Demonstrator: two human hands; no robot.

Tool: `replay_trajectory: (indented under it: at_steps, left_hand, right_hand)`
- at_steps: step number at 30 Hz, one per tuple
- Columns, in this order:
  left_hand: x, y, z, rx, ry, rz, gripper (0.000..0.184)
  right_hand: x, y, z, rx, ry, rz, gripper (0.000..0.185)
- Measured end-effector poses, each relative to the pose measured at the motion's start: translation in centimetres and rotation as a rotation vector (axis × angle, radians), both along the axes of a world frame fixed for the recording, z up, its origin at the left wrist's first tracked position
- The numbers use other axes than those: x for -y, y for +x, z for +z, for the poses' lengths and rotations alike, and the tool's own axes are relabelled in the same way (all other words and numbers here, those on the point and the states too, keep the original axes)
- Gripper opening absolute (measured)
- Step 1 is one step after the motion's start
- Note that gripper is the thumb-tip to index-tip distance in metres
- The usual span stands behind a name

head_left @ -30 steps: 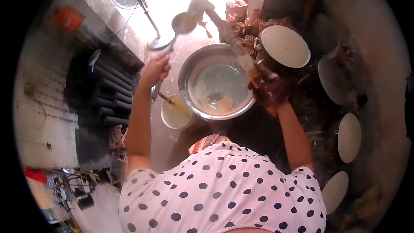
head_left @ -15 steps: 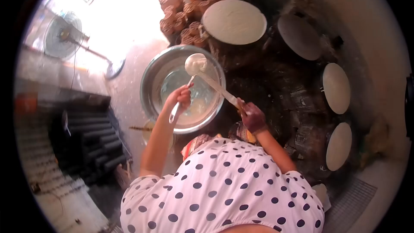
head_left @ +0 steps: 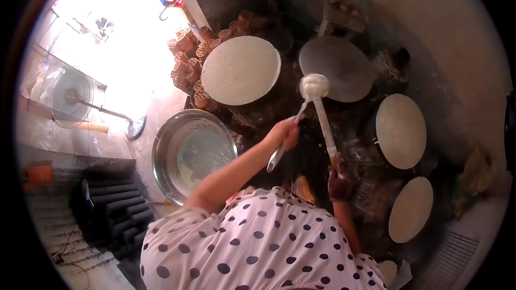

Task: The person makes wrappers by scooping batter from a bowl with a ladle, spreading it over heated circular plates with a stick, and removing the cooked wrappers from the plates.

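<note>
My left hand (head_left: pixel 284 133) is closed round the handle of a metal ladle (head_left: pixel 277 157), whose upper end meets a white-coated scoop (head_left: pixel 314 86). That scoop has a long pale handle (head_left: pixel 325 129), and my right hand (head_left: pixel 339 183), in a dark glove, grips its lower end. Both tools hang over the near edge of a dark grey round griddle (head_left: pixel 338 69). White batter covers the scoop's head. Left of it, a round pan (head_left: pixel 242 70) bears a smooth white layer.
A large metal basin (head_left: pixel 161 156) with pale liquid stands at left. Two more white-topped pans (head_left: pixel 401 131) (head_left: pixel 411 209) are at right. Clay cylinders (head_left: pixel 188 67), a standing fan (head_left: pixel 71 96) and stacked black cylinders (head_left: pixel 121 204) lie leftward.
The view has turned right. Both hands have carried the ladle and the white-coated scoop from over the basin to the dark griddle's edge.
</note>
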State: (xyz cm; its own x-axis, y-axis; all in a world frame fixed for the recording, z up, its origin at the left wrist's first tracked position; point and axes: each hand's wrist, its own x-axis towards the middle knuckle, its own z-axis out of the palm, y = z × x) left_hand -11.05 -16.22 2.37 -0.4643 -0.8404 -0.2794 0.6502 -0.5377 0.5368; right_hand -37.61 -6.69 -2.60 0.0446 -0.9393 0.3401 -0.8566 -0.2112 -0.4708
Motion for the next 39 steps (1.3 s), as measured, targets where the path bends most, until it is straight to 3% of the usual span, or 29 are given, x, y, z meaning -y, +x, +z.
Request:
replay_trajectory:
  at_steps: [2, 4, 6, 8, 10, 12, 14, 15, 17, 18, 20, 21, 22, 23, 24, 25, 26, 27, 30, 32, 34, 35, 36, 37, 38, 39]
  left_hand:
    - [7.6, -3.9, 1.2, -0.331, 0.535, 0.071, 0.020]
    - [13.7, -5.7, 0.0, -0.644, 0.614, -0.157, 0.016]
    - [14.9, -8.0, 2.5, 0.132, 0.102, -0.066, 0.015]
    - [17.4, -10.0, 1.5, 0.590, -0.097, -0.030, 0.013]
    - [19.9, -12.5, 2.2, 0.599, -0.084, -0.062, 0.017]
    - [23.9, -15.3, 1.9, 0.528, -0.031, -0.121, 0.016]
    - [27.9, -17.1, -1.2, 0.433, -0.023, -0.171, 0.012]
    - [29.2, -17.8, -1.9, 0.751, -0.214, -0.295, 0.011]
    - [31.0, -18.4, -5.4, 1.052, -0.413, -0.442, 0.010]
    - [32.6, -18.5, -8.7, 0.932, -0.281, -0.329, 0.015]
    - [35.1, -18.7, -10.1, 0.802, -0.160, -0.235, 0.022]
    - [35.5, -18.4, -9.2, 1.090, -0.263, -0.258, 0.030]
    - [35.6, -18.0, -8.6, 1.382, -0.371, -0.272, 0.038]
    - [36.1, -17.5, -8.6, 1.384, -0.376, -0.279, 0.038]
    - [36.6, -17.0, -8.7, 1.560, -0.454, -0.228, 0.040]
    - [36.8, -16.4, -8.8, 1.732, -0.531, -0.176, 0.043]
    - [36.6, -15.8, -7.9, 1.731, -0.527, -0.189, 0.043]
    - [36.0, -15.1, -5.9, 1.744, -0.541, -0.126, 0.043]
    - [34.6, -11.8, -3.3, 1.761, -0.601, 0.038, 0.043]
    - [33.8, -10.4, -1.2, 1.755, -0.633, 0.168, 0.044]
    - [32.2, -9.2, 1.0, 1.589, -0.584, 0.403, 0.045]
    - [32.2, -8.7, 0.7, 1.586, -0.576, 0.412, 0.045]
    - [32.3, -8.1, 0.1, 1.467, -0.619, 0.476, 0.045]
    - [32.3, -7.4, -0.5, 1.350, -0.660, 0.533, 0.046]
    - [32.0, -6.7, -1.0, 1.355, -0.658, 0.536, 0.046]
    - [31.7, -6.0, -1.5, 1.170, -0.527, 0.403, 0.043]
  right_hand:
    - [2.5, -4.5, -2.4, -0.101, 0.165, -0.067, 0.044]
    - [3.6, -10.4, -3.6, -0.189, 0.093, -0.107, 0.043]
    - [3.7, -15.3, -4.1, -0.180, 0.055, -0.136, 0.043]
    - [5.9, -17.9, -3.8, -0.215, 0.209, -0.328, 0.042]
    - [10.6, -19.2, -0.5, -0.190, 0.113, -0.316, 0.040]
    - [16.3, -17.5, 3.4, 0.194, -0.017, -0.219, 0.035]
    - [20.7, -17.0, 2.3, 0.207, -0.011, -0.181, 0.034]
    - [22.3, -16.7, 1.9, 0.206, -0.005, -0.203, 0.034]
    - [23.6, -15.8, 1.1, -0.194, 0.554, -0.337, 0.034]
    - [23.1, -15.7, 0.0, -0.196, 0.554, -0.351, 0.034]
    - [21.5, -14.8, -3.8, 0.344, 0.304, -0.410, 0.037]
    - [22.5, -13.7, -7.6, 0.550, 0.006, -0.365, 0.041]
    - [23.6, -12.3, -7.6, 0.553, 0.004, -0.375, 0.041]
    - [25.6, -10.6, -7.2, 0.459, 0.264, -0.445, 0.045]
    - [27.8, -8.8, -6.9, 0.360, 0.524, -0.507, 0.048]
    - [29.9, -6.7, -7.4, 0.358, 0.506, -0.526, 0.051]
    - [31.8, -5.2, -8.0, 0.352, 0.494, -0.547, 0.054]
    - [32.9, -4.7, -5.7, 0.516, 0.547, -0.488, 0.054]
    - [32.0, -5.3, -8.3, 0.611, 0.519, -0.522, 0.055]
    - [29.5, -3.1, -10.0, 0.757, 0.306, -0.571, 0.041]
    - [28.6, -0.5, -11.5, 0.577, 0.112, -0.684, 0.041]
    - [29.8, 0.7, -11.2, 0.500, 0.317, -0.775, 0.045]
    - [31.6, 1.5, -7.8, 0.494, 0.313, -0.763, 0.045]
    - [33.4, 2.4, -3.3, 0.678, 0.477, -0.798, 0.038]
    - [34.8, 1.9, -5.5, 0.822, 0.538, -0.739, 0.035]
    - [36.3, 1.4, -7.6, 0.961, 0.605, -0.687, 0.032]
